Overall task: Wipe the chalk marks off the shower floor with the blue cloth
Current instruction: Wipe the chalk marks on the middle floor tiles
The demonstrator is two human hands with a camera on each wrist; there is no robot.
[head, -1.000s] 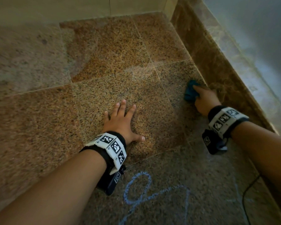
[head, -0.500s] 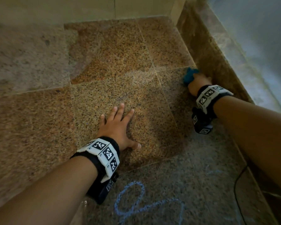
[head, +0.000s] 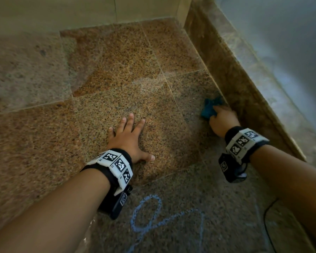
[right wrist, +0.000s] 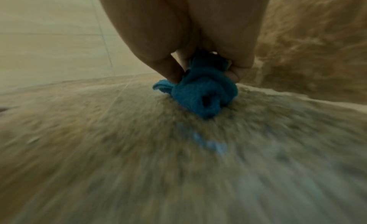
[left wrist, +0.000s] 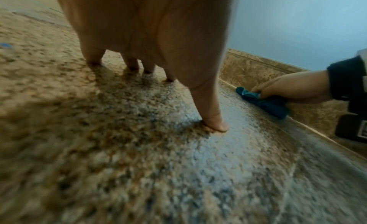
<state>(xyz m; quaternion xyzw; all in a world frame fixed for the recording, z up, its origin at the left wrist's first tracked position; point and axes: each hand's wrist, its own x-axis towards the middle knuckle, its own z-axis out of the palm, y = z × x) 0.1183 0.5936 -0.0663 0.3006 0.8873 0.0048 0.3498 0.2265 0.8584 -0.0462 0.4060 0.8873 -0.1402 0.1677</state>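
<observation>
A bunched blue cloth (head: 210, 108) lies on the speckled granite floor (head: 117, 84) beside the right-hand curb. My right hand (head: 222, 119) grips it and presses it down; in the right wrist view the cloth (right wrist: 204, 92) is pinched between thumb and fingers, with a faint smear of blue chalk (right wrist: 206, 144) on the floor just behind it. My left hand (head: 130, 137) rests flat on the floor, fingers spread, holding nothing. A looping blue chalk mark (head: 153, 216) is drawn on the nearer tile, beside my left wrist.
A brown stone curb (head: 235, 83) runs along the right side, with a pale wall (head: 290, 42) above it. A beige tiled wall (head: 80, 11) closes the far end. A thin black cable (head: 268, 230) lies at the lower right.
My right hand had pushed the cloth away along the curb, then drew it back toward me. The left hand has stayed planted on the floor.
</observation>
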